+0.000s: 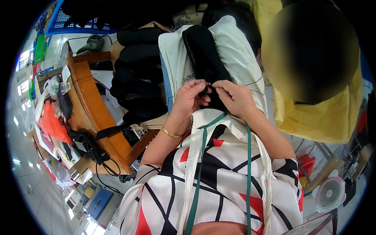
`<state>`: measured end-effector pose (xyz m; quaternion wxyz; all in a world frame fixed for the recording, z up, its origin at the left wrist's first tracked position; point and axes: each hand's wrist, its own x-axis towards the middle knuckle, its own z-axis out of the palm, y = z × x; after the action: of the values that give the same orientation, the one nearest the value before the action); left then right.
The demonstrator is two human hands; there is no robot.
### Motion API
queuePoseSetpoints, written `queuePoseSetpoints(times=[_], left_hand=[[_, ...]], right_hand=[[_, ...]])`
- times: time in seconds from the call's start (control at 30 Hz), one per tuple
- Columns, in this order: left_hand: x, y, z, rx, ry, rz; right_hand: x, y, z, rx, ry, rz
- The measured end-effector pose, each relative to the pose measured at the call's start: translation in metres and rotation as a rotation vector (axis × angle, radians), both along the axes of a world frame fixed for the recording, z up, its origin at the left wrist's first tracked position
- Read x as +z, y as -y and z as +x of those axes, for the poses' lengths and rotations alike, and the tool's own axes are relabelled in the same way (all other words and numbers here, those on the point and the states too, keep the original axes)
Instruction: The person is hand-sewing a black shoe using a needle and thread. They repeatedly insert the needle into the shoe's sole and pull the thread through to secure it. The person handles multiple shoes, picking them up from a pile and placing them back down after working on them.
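Observation:
A long black fabric piece (205, 49), sock-like in shape, lies over a white cloth (229, 43) in front of me. At its near end my left hand (190, 96) is closed, thumb and fingers pinching a gathered bit of the black fabric. My right hand (235, 96) meets it there, thumb and forefinger pressed together at a tiny reddish detail. Whatever sits between those right fingertips is too small to make out. Beside the right wrist a thin dark strand (256, 80) curves over the white cloth.
Several similar black pieces (139, 58) are piled at the left, next to a curved wooden table edge (92, 105). A yellow cloth (317, 121) drapes at the right, below a blurred round patch. A blue basket (62, 21) stands far left, a fan (329, 194) lower right.

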<state>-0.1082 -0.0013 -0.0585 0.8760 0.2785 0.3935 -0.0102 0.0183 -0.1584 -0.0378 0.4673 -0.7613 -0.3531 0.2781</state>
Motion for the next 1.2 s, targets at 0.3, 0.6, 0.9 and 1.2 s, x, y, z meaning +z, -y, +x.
queuePoseSetpoints(times=[0.3, 0.6, 0.9, 1.2], left_hand=[[0.002, 0.0, 0.001, -0.009, -0.002, 0.001], [0.011, 0.014, 0.003, 0.084, -0.02, 0.145], [0.02, 0.018, 0.004, -0.082, -0.046, 0.277], [0.023, 0.018, 0.005, -0.096, -0.04, 0.284]], right_hand=[[-0.005, -0.001, 0.001, 0.01, 0.003, 0.003], [0.004, -0.002, 0.005, 0.012, -0.249, -0.054], [-0.001, 0.006, 0.011, -0.014, -0.816, -0.191], [-0.005, 0.003, 0.006, -0.056, -0.83, -0.193]])
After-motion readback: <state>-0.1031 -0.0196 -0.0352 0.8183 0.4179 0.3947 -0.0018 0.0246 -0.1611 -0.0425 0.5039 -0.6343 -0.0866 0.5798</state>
